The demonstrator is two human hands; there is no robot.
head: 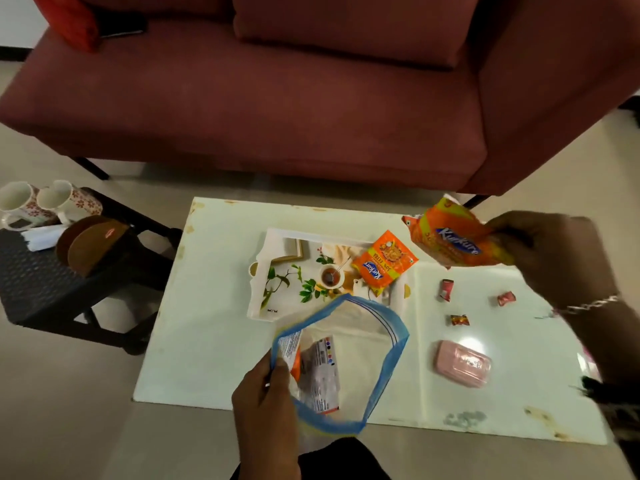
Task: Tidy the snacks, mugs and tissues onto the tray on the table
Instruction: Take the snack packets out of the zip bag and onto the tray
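Observation:
My left hand (pixel 263 403) grips the blue rim of a clear zip bag (pixel 349 362) held open above the white table's near edge; a snack packet (pixel 320 372) lies inside it. My right hand (pixel 550 254) holds an orange Kurkure packet (pixel 453 239) in the air over the table's far right. A second orange Kurkure packet (pixel 382 261) lies on the right end of the printed tray (pixel 277 271). Three small wrapped candies (pixel 446 289) (pixel 506 298) (pixel 459 320) and a pink tissue pack (pixel 462 363) lie on the table to the right. Two floral mugs (pixel 69 200) (pixel 19 202) stand on a black stool at left.
The white table (pixel 194 341) stands before a maroon sofa (pixel 277 98). The black stool (pixel 38 285) at left also carries white tissues (pixel 43 237) and a brown holder (pixel 91 245). A red cushion (pixel 69 19) sits in the sofa corner.

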